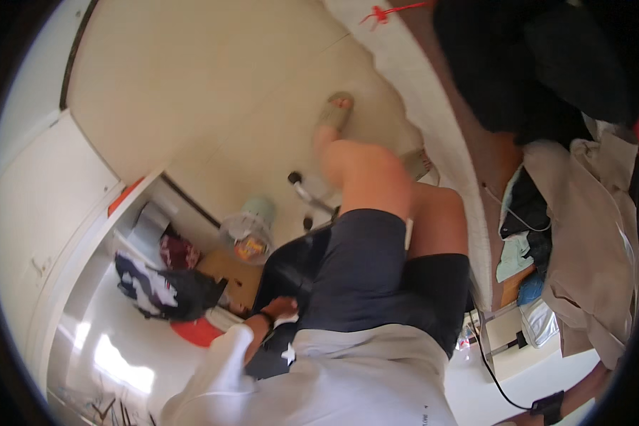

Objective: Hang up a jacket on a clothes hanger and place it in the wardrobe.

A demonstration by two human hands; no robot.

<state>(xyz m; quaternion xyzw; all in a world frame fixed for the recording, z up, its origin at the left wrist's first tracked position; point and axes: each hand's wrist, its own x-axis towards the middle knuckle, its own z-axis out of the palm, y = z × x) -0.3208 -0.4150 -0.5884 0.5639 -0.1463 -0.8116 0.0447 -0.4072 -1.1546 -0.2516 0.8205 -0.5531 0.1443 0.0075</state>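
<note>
My left hand (pixel 282 308), with a dark band at its wrist, is low beside my left thigh at the edge of a black chair seat (pixel 287 266). Its fingers look curled, and a small white scrap (pixel 288 320) shows against its underside; what it grips is too small and blurred to name. Far to the lower right reaches my right hand (pixel 595 387), past a black wristwatch (pixel 548 407). The dark rim of the picture hides its fingers. Beige trousers (pixel 582 234) hang just above that hand.
A clear waste bin (pixel 250 238) stands left of the chair. Beyond it, a white shelf (pixel 85 248) holds a dark patterned bag (pixel 167 287). A bed edge with a pale cover (pixel 433 106) runs along my right. A black cable (pixel 486 358) loops near my right wrist.
</note>
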